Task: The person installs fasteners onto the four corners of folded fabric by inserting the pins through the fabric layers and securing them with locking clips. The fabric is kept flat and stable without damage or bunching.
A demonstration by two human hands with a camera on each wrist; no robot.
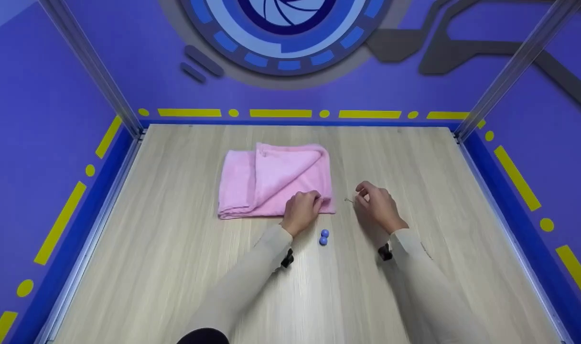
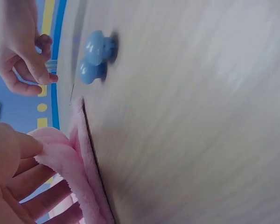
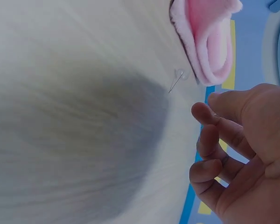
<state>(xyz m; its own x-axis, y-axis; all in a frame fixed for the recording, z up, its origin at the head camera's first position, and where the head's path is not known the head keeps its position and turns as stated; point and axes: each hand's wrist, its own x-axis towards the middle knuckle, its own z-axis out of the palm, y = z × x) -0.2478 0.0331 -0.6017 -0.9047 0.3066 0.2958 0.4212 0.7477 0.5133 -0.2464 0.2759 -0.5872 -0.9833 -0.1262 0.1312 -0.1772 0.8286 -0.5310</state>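
A folded pink plush cloth (image 1: 276,177) lies on the table, one top layer turned back diagonally. My left hand (image 1: 302,210) pinches its near right corner between thumb and fingers, and the left wrist view shows that edge (image 2: 60,154) lifted. To the right, my right hand (image 1: 377,205) hovers with loosely curled fingers and nothing between them. Just beyond its fingertips, a thin metal pin with a clear round base (image 3: 179,77) rests on the table beside the cloth. Two blue mushroom-shaped caps (image 2: 96,49) stand side by side, nearer to me than the cloth.
The pale wood-grain table (image 1: 176,267) is enclosed by blue-purple panels (image 1: 300,95) with yellow markings at the back and sides. Metal posts (image 1: 99,71) rise at the back corners. Small black devices (image 1: 385,252) sit on both wrists.
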